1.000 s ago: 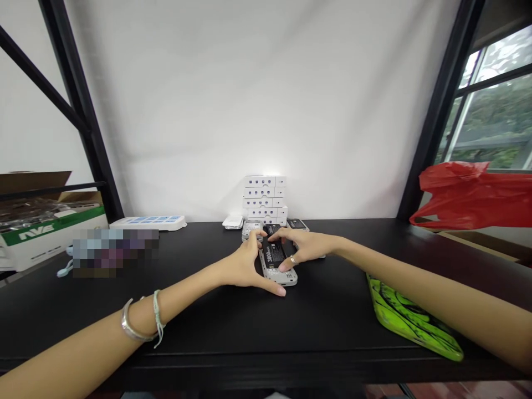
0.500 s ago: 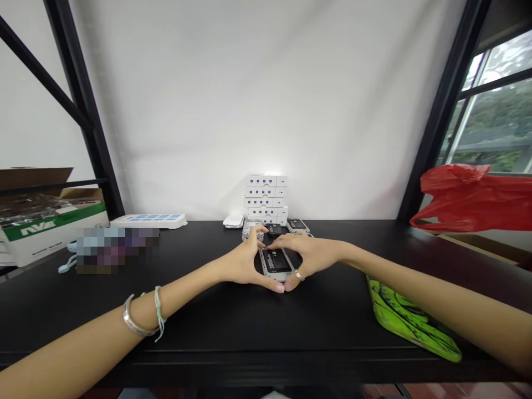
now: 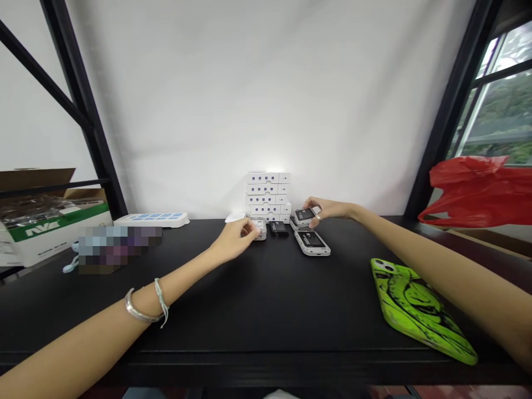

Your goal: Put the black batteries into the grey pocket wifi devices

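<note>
My right grip (image 3: 328,209) clamps a grey handset (image 3: 305,215) just above the black counter (image 3: 249,310); my left grip (image 3: 235,237) touches a second handset (image 3: 260,229), though I cannot tell whether it is closed.

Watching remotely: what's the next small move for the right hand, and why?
Probably lower the white-framed handset held in the right hand onto the black table beside the matching handset, which lies flat with its black battery facing up. The held handset is raised off the table, and the tabletop there looks free.
</note>
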Motion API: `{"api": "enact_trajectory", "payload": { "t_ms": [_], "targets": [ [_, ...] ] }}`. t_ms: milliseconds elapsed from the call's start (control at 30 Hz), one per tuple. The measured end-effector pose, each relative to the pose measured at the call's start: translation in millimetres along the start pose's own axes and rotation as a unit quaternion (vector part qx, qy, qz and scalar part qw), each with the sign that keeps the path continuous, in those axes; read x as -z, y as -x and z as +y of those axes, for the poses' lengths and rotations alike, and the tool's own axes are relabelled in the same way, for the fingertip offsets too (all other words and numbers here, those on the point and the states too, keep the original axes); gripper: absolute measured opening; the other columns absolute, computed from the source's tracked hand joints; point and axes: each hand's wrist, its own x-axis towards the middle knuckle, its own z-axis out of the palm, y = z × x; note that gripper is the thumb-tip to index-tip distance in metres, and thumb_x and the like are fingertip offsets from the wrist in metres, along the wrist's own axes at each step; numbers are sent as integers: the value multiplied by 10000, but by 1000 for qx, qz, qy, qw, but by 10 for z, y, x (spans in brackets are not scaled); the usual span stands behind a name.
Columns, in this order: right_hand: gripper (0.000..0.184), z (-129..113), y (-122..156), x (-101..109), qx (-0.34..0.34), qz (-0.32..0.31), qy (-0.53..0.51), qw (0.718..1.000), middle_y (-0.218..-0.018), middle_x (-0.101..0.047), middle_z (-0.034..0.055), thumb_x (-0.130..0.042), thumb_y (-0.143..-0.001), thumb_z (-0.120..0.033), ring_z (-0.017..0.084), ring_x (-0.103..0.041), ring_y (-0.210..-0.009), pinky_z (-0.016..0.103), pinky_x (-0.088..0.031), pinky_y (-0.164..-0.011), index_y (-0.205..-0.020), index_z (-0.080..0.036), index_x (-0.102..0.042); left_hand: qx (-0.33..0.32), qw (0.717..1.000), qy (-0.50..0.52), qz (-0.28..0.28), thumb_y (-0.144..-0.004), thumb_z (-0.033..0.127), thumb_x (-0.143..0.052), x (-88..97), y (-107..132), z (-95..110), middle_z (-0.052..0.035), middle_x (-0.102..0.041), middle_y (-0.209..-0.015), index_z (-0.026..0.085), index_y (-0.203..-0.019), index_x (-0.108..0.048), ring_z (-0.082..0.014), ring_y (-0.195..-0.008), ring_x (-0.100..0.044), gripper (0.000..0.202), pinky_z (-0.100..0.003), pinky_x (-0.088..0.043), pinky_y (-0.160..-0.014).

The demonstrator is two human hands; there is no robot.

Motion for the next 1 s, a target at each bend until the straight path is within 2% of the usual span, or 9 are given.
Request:
{"api": "enact_trajectory", "payload": {
  "t_ms": [233,400,467,533,633,733,900,1000],
  "targets": [
    [558,84,-191,-193,-8,-14,-19,1000,-1193,-513,85,-685,-527,-366,310,-452,-1139,370,-387,-920,-1022,-219,-475,55,994,-94,9,-834,398,-458,95,-316,-305,-18,-635,-728,185,-737,-551,-189,-718,-601,252,-261,-427,-627],
    [618,-19,-23,-103,9,-27,29,999,-1276,-472,63,-679,-597,-503,313,-419,-1191,396,-367,-953,-1119,-267,-446,101,980,-163,-45,-855,462,-470,81,-635,-430,-22,-593,-586,150,-599,-559,-183,-624,-593,413,-278,-423,-584],
    [614,-132,93,-72,36,-28,47,998,-1296,-461,54,-655,-632,-538,306,-415,-1193,394,-363,-957,-1144,-277,-441,112,974,-186,-69,-869,484,-484,39,-702,-446,-5,-594,-626,129,-664,-582,-152,-616,-585,421,-287,-457,-618],
    [598,-255,208,-81,74,-31,64,995,-1300,-457,57,-638,-661,-546,294,-409,-1194,389,-356,-966,-1157,-271,-448,120,968,-207,-77,-883,452,-505,4,-712,-427,-4,-616,-748,121,-810,-596,-135,-669,-592,351,-302,-488,-662],
    [542,-410,317,-168,112,-22,100,988,-1240,-497,79,-621,-690,-527,292,-414,-1169,399,-362,-953,-1131,-239,-492,122,962,-234,-69,-900,393,-494,0,-617,-316,-30,-623,-827,121,-885,-591,-145,-714,-599,289,-314,-493,-670],
    [506,-521,294,-293,134,-4,143,981,-1196,-527,102,-590,-725,-517,308,-399,-1167,449,-341,-958,-1128,-216,-531,98,961,-253,-58,-883,346,-448,26,-402,-118,-63,-626,-749,136,-747,-601,-204,-704,-614,294,-306,-449,-609],
    [549,-625,12,-460,146,-11,224,963,-1250,-509,148,-516,-797,-507,347,-353,-1200,527,-291,-965,-1245,-191,-525,40,963,-257,-74,-823,309,-427,-40,59,218,-53,-615,-674,178,-616,-562,-227,-665,-618,279,-277,-363,-526],
    [527,-619,-163,-526,137,-26,259,956,-1274,-492,153,-526,-792,-502,369,-332,-1212,539,-289,-958,-1223,-202,-567,18,964,-245,-97,-808,300,-419,-109,252,326,-36,-581,-606,184,-554,-522,-200,-591,-594,298,-267,-314,-476]
  ]
}}
